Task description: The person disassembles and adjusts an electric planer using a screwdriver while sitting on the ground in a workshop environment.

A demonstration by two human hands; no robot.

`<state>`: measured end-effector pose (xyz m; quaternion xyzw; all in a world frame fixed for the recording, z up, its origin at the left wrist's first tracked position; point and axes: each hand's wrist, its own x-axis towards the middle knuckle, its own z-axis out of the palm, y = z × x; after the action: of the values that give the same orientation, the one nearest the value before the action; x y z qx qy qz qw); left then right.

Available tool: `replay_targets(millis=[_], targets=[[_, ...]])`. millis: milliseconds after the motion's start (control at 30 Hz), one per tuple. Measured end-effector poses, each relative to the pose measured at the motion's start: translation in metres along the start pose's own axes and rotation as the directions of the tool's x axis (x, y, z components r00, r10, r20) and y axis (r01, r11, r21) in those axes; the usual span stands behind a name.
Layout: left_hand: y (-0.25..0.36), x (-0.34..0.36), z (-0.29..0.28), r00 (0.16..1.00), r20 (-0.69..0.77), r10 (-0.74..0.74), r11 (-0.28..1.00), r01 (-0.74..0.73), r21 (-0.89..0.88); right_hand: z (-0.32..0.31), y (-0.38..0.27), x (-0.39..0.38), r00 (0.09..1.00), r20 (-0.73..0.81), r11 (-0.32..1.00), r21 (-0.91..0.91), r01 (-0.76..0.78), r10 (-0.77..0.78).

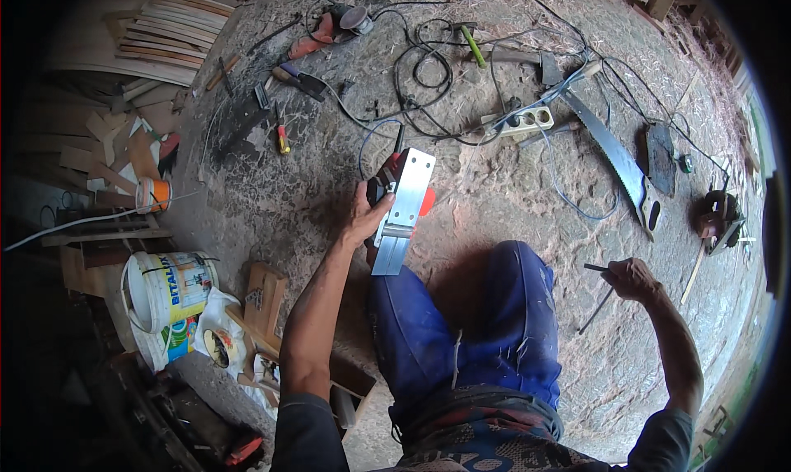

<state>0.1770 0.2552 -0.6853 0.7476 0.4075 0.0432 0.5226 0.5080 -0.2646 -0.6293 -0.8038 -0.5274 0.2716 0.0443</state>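
Observation:
My left hand grips a red and black electric planer, turned so its shiny metal sole faces up. The planer is over my left knee, its far end pointing away from me. Out to the right, my right hand is closed around a thin dark metal piece, whose end sticks out to the left. A slim dark rod slants down-left from under that hand. Whether it is held or lies on the floor, I cannot tell.
A white power strip and tangled black cables lie ahead. Beyond are a green-handled hammer and an angle grinder. A large handsaw lies to the right. Buckets and wood offcuts stand left.

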Motion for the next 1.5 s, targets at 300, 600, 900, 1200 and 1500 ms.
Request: replay_targets(millis=[300, 600, 900, 1200, 1500], targets=[[-0.009, 0.024, 0.020, 0.994, 0.104, 0.022, 0.988, -0.038, 0.150, -0.085, -0.054, -0.040, 0.891, -0.165, 0.656, 0.734, -0.175, 0.422], [0.046, 0.012, 0.023, 0.957, 0.252, -0.148, 0.974, 0.097, 0.204, -0.045, -0.159, -0.001, 0.979, -0.080, 0.480, 0.877, -0.020, 0.189], [0.017, -0.012, 0.032, 0.993, 0.061, 0.103, 0.962, -0.115, 0.246, -0.027, -0.176, 0.042, 0.956, -0.215, 0.896, 0.355, 0.266, -0.198], [-0.017, -0.036, 0.038, 0.985, 0.020, 0.173, 0.944, -0.172, 0.282, -0.034, -0.189, 0.075, 0.861, -0.197, 0.881, -0.043, 0.471, -0.469], [-0.034, -0.035, 0.040, 0.959, 0.000, 0.285, 0.903, -0.268, 0.335, -0.023, -0.192, 0.088, 0.834, -0.223, 0.861, -0.061, 0.504, -0.504]])
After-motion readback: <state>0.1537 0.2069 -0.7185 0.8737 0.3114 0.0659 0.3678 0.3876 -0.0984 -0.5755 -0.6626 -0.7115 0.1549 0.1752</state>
